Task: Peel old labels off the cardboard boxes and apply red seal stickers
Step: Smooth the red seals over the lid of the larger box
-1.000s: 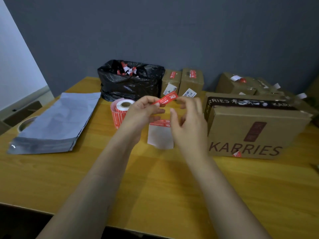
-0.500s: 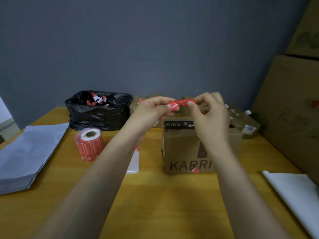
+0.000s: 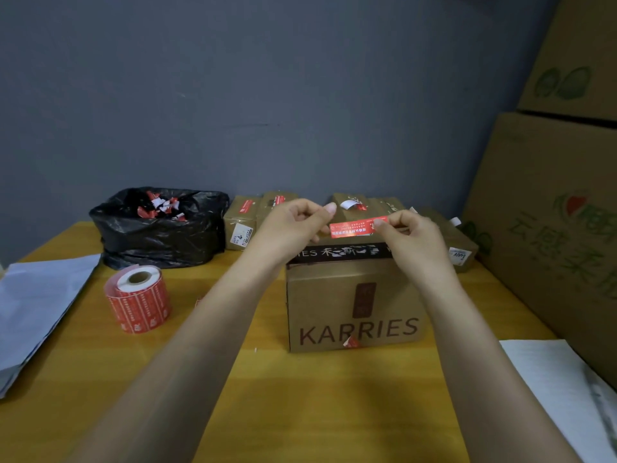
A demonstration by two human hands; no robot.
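both hands have spread since half a second ago. right hand [image 3: 409, 237] pinches the red seal sticker [image 3: 358, 227] above the karries box [image 3: 354, 305] at frame centre; left hand [image 3: 290, 225] is curled, barely touching its end. sticker roll [image 3: 138, 300] stands centre left.

Single head cam, fwd and slightly down over table [image 3: 334, 412], close on hands, wall behind.

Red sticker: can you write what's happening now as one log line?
step: applying seal | red sticker: held above KARRIES box | left hand: pinching | right hand: pinching | stuck: not yet
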